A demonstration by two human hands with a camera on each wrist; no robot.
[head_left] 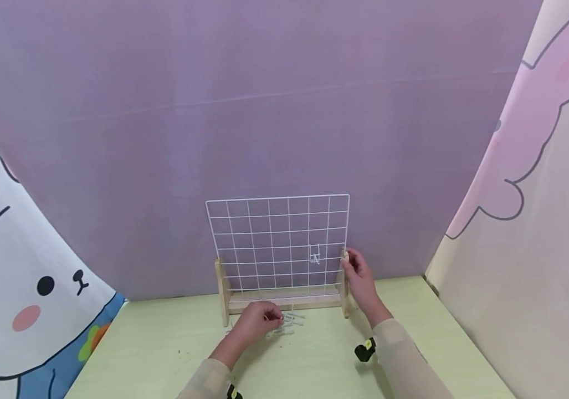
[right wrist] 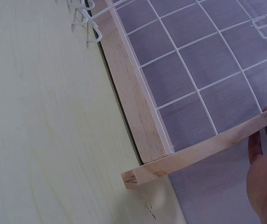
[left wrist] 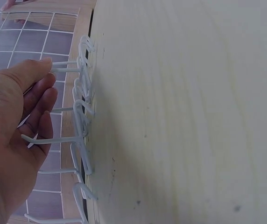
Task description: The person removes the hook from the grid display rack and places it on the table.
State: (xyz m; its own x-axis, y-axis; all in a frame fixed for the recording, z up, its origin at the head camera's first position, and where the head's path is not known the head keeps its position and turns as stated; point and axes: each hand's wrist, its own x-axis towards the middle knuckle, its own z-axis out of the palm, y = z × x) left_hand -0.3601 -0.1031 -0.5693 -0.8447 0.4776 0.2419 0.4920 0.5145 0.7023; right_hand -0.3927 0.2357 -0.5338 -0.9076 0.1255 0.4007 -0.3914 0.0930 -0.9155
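Observation:
A white wire grid panel (head_left: pixel 279 231) stands upright in a wooden stand (head_left: pixel 284 303). My right hand (head_left: pixel 361 277) grips the right wooden post (right wrist: pixel 208 148) of that stand near its top, thumb in front and fingers behind. Low before the stand, my left hand (head_left: pixel 259 320) is at several white wire hooks (left wrist: pixel 82 116) lying on the table. Its thumb and forefinger pinch the prongs of one hook (left wrist: pixel 66 70), as the left wrist view shows; the other fingers are loosely curled. One white hook (head_left: pixel 314 255) hangs on the grid's right part.
The stand rests on a pale wood-grain table (head_left: pixel 154 343), close to the purple cloth backdrop (head_left: pixel 264 111). Cartoon-printed cloths hang at the left (head_left: pixel 40 277) and right (head_left: pixel 538 166). Small dark specks (left wrist: pixel 138 202) mark the tabletop.

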